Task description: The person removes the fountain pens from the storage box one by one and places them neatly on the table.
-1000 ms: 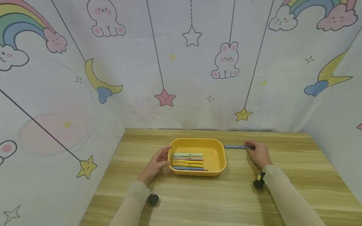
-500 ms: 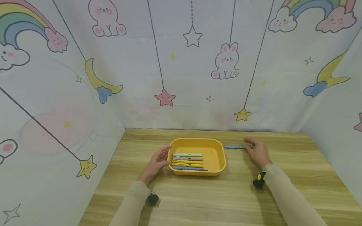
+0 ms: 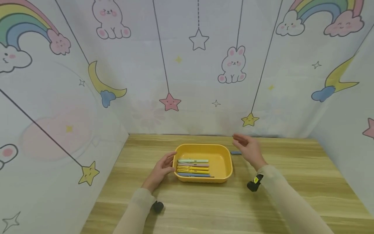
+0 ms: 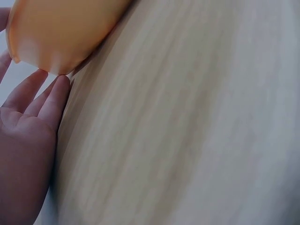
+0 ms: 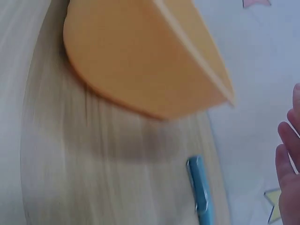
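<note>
A yellow plastic tray (image 3: 219,164) sits on the table with several clipped pens lying side by side at its left: a light green pen (image 3: 193,161), a pinkish pen (image 3: 198,165), yellow pens (image 3: 195,168) and a blue pen (image 3: 193,175). My left hand (image 3: 159,170) touches the tray's left side with its extended fingertips, as the left wrist view also shows. Right of the tray, another blue pen (image 5: 200,185) lies on the table. Above that pen hovers my right hand (image 3: 250,151), fingers extended, holding nothing and hiding part of the pen in the head view.
The wood-grain table (image 3: 204,208) runs back to a pale cloth wall (image 3: 198,74) printed with stars and rabbits. Similar cloth walls stand at the left and right. Each wrist carries a small black device (image 3: 158,206).
My right hand has let go of the blue pen, risen, and moved left toward the tray. The pen stays on the table. My left hand has kept its place.
</note>
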`<state>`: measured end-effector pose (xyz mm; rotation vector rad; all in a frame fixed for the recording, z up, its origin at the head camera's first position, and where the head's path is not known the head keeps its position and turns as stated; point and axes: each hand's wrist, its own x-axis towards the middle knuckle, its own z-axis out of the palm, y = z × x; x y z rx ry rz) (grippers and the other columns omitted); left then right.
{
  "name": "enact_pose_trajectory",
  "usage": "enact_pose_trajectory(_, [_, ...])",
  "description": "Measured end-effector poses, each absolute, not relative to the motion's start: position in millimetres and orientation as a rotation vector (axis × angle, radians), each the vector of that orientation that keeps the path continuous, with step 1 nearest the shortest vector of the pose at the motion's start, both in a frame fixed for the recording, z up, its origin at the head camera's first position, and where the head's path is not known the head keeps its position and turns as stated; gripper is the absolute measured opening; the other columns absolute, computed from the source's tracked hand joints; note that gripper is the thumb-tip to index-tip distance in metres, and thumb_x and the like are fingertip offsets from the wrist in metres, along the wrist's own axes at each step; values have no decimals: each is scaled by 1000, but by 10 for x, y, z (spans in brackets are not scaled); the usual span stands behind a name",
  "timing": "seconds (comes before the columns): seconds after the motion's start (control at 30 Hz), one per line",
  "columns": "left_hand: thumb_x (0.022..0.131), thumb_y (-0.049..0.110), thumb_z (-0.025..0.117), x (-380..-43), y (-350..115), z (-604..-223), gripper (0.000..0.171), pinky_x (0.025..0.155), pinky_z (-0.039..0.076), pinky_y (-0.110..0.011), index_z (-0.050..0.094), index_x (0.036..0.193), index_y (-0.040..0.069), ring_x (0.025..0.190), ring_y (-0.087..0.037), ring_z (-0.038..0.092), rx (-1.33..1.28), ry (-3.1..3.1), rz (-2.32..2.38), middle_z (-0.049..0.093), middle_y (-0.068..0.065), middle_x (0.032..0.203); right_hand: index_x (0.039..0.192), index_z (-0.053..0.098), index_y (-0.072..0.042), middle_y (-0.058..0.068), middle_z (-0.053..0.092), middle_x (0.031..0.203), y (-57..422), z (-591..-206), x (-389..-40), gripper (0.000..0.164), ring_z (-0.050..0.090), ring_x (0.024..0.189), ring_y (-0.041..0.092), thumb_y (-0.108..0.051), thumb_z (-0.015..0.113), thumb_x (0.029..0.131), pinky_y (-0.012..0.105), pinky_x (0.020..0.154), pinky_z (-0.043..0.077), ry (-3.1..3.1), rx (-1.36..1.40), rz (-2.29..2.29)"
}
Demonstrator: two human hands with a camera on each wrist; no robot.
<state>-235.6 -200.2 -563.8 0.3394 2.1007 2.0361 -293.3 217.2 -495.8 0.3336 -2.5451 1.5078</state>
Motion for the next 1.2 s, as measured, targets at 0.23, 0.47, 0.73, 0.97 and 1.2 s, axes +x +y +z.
enact_pose_trajectory(0.23, [96,-4,64,-2358,-1990,-5642,67,122,33,-54,44,158,13,151,-40,39,332,2109,2046,38,-19,166,146,61,-6,14,65,144,1875,-4836,-2897,46,60,135,34,-15,71,101,43,108,51,-2532,432,1671])
enact_pose_trajectory(0.47, [95,-4,65,-2364,-1992,-5642,68,121,35,-53,44,158,13,151,-40,39,326,2120,2040,38,-20,166,145,63,-7,13,65,144,1622,-4801,-2881,45,62,133,36,-12,70,101,42,105,53,-2608,611,1693])
enact_pose_trajectory(0.73, [95,-5,64,-2362,-1987,-5640,68,121,36,-50,44,158,14,151,-38,40,325,2106,2042,38,-19,166,143,63,-3,12,66,143,1428,-4812,-2875,42,64,131,32,-11,68,102,44,105,54,-2734,754,1669])
enact_pose_trajectory(0.97, [95,-5,64,-2352,-1983,-5627,69,121,34,-53,44,158,13,152,-38,39,338,2108,2044,38,-18,166,143,63,-2,13,65,144,1351,-4817,-2888,41,62,134,33,-10,67,103,45,107,52,-2784,784,1611])
enact_pose_trajectory(1.2, [95,-3,65,-2357,-1989,-5644,68,122,32,-54,45,158,15,152,-38,39,323,2112,2043,38,-17,166,145,62,-2,16,63,146,1320,-4872,-2906,43,60,135,34,-9,67,102,46,108,51,-2818,788,1565])
